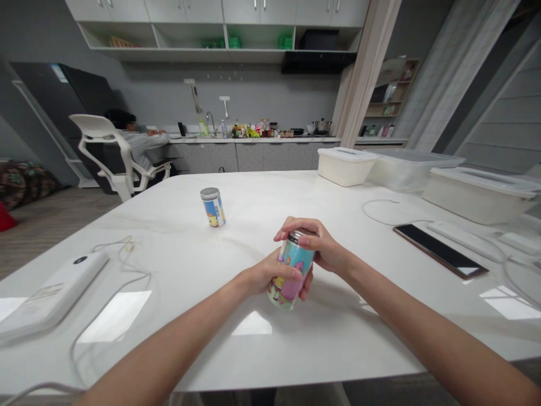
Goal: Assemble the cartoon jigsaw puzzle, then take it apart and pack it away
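A jar [301,265] with a colourful cartoon print and a silver screw lid [296,235] is between my hands, tilted a little, above or on the table near its front. My left hand [276,272] wraps around the jar's body, its thumb across the print. Over the top, my right hand [315,239] closes around the lid, thumb on the near side and fingers across the far side. A second jar [214,210], with a blue and yellow print and a grey lid, stands farther back to the left, apart from both hands.
A white power bank [54,290] with cables lies at left. At right lie a phone [439,250] and a white cable [380,201]. Lidded bins [344,169] line the back right of the white table [262,197]. Beyond, a person sits by a chair [103,149].
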Demonstrator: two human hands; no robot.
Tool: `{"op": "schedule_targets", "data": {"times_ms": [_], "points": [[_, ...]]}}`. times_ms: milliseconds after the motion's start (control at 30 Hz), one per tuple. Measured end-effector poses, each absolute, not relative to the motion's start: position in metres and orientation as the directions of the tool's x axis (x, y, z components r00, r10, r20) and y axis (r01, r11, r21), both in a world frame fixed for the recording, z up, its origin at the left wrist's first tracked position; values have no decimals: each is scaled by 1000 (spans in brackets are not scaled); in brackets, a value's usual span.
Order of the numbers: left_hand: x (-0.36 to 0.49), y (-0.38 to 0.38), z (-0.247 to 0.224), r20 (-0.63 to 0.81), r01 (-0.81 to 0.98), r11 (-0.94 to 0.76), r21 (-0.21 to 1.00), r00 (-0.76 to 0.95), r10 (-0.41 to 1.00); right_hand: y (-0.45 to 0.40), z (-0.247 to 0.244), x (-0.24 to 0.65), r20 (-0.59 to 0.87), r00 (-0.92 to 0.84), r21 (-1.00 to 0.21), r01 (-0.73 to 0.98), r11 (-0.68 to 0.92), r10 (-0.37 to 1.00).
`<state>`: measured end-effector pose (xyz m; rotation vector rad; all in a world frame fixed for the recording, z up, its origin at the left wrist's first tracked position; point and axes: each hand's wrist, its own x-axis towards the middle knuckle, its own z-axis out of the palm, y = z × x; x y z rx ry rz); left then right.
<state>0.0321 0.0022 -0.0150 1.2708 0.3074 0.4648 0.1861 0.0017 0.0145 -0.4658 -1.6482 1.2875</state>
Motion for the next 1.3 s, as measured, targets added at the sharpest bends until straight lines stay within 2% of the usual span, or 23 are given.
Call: {"op": "schedule_targets", "data": {"times_ms": [67,133,233,433,567,767,833,900,933,1000,1100,1233,1300], "points": [[32,2,-16,42,-179,233,956,869,493,3,17,188,475,-488,-877,-189,442,732],[32,3,-17,66,-209,205,956,835,547,5,19,189,490,-423,-858,-82,507,762],[31,7,-20,59,-233,237,943,818,572,8,17,188,463,-282,-880,-30,474,840],[26,5,-16,12,-222,389,894,880,474,5,16,188,374,-380,-922,-256,292,846],[24,3,-15,12,-198,501,842,936,351,4,13,189,388,-475,-901,-377,216,790],[23,5,-21,68,-182,555,811,973,219,4,11,191,406,-472,-831,-547,101,783],[26,5,-19,71,-237,470,850,937,343,4,14,195,404,-432,-814,-572,102,806],[31,5,-16,80,-287,255,923,794,603,9,16,199,383,-333,-804,-580,133,861],[34,5,-14,94,-263,128,956,691,717,12,16,201,363,-263,-800,-579,155,894],[39,6,-13,136,-151,-69,986,501,855,22,13,205,299,-121,-807,-562,183,947],[43,8,-14,182,-56,-173,983,363,914,39,4,210,179,12,-848,-505,160,984],[44,8,-18,191,-25,-194,981,331,924,52,-9,215,8,123,-930,-364,53,992],[44,7,-20,195,-6,-204,979,324,926,54,-12,217,-59,155,-971,-238,-21,986]]}}
